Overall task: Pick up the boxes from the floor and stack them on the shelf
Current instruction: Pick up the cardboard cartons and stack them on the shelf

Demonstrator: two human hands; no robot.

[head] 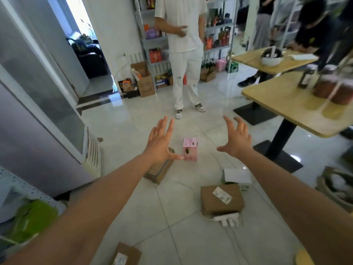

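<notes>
Grips apart, left hand point(160, 144) and right hand point(237, 140) hover above the floor point(172, 217), either side of the upright pink box point(190, 150); a labelled brown box point(221, 201) lies nearby.

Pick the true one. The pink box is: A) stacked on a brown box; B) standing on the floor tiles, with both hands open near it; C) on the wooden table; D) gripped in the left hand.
B: the pink box stands on the floor, and the left hand and right hand are spread open either side of it, holding nothing.
</notes>
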